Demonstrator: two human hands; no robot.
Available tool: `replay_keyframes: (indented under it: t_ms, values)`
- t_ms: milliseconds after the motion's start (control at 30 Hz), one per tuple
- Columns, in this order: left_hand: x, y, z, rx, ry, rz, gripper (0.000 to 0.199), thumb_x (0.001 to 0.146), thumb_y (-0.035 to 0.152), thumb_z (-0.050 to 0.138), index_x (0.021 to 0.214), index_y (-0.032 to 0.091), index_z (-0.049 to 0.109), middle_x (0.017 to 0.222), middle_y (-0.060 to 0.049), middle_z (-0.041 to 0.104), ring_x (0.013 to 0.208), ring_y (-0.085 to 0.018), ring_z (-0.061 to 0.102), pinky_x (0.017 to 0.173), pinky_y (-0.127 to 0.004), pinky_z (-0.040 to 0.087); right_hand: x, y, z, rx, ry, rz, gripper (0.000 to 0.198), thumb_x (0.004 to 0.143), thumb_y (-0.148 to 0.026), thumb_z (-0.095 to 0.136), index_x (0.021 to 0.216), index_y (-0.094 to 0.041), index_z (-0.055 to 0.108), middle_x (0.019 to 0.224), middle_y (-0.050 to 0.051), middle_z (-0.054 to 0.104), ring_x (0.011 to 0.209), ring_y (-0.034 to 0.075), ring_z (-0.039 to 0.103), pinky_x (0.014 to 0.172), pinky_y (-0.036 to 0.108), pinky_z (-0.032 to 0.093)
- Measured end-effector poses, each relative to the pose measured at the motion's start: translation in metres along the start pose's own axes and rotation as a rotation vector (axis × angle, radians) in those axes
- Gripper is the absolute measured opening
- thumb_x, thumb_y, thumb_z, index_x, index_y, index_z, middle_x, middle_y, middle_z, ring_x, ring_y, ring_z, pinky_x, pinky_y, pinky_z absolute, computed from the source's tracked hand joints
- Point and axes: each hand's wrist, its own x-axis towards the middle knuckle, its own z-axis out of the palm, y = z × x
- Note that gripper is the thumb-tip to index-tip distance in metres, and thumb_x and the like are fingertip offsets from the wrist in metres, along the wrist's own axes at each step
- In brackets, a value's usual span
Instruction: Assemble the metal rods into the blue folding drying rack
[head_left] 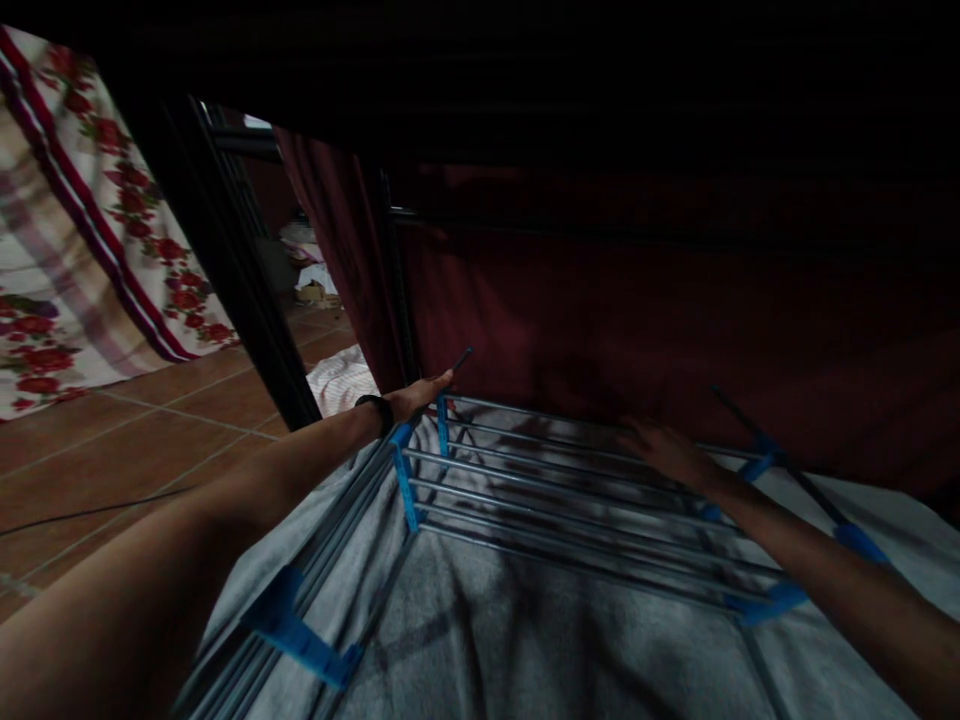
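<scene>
A metal rack (525,478) with thin parallel rods and blue plastic brackets lies on grey cloth before me; it looks like a shoe rack. At its far left corner, my left hand (416,398), with a dark band at the wrist, is closed around an upright pole by a blue bracket; a short pole end (464,356) sticks out past the fingers. My right hand (667,452) reaches over the far rods toward the right end, fingers stretched leftward in dim light. Whether they touch a rod is unclear. Blue joints (769,603) hold the rods on the right.
More grey rods with a blue bracket (304,630) extend along the left side. A dark frame post (225,260) rises at left, with a dark overhang above. Maroon curtain (600,320) hangs behind. Floral cloth (142,220) and tiled floor (142,440) appear at left.
</scene>
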Motion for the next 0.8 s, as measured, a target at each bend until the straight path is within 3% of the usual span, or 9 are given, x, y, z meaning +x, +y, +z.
replay_keyframes:
  t_ms: [200,400,800]
  values:
    - [0.004,-0.005,0.001,-0.023,0.012,-0.004,0.066,0.077,0.082,0.072,0.096,0.019,0.079,0.104,-0.014,0.081,0.105,-0.035,0.074,0.086,-0.041,0.063,0.026,-0.033,0.018,-0.169,0.033,-0.132,0.037,0.106,-0.025,0.044,0.134,-0.017,0.067,0.127,0.018,0.078,0.102,0.027,0.079,0.087,0.036,0.062]
    - [0.006,-0.005,0.004,-0.028,0.019,0.004,0.064,0.079,0.078,0.074,0.102,0.018,0.079,0.111,-0.013,0.081,0.101,-0.031,0.074,0.086,-0.041,0.063,0.028,-0.026,0.024,-0.203,0.009,-0.141,0.036,0.106,-0.023,0.046,0.133,-0.016,0.069,0.114,0.015,0.081,0.094,0.025,0.08,0.083,0.032,0.061]
    - [0.007,-0.006,0.004,0.001,0.021,-0.006,0.061,0.084,0.074,0.072,0.11,0.019,0.077,0.12,-0.012,0.078,0.104,-0.03,0.072,0.086,-0.039,0.06,0.032,-0.018,0.022,-0.098,-0.1,-0.113,0.037,0.105,-0.024,0.044,0.128,-0.017,0.072,0.122,0.015,0.08,0.1,0.027,0.079,0.091,0.04,0.062]
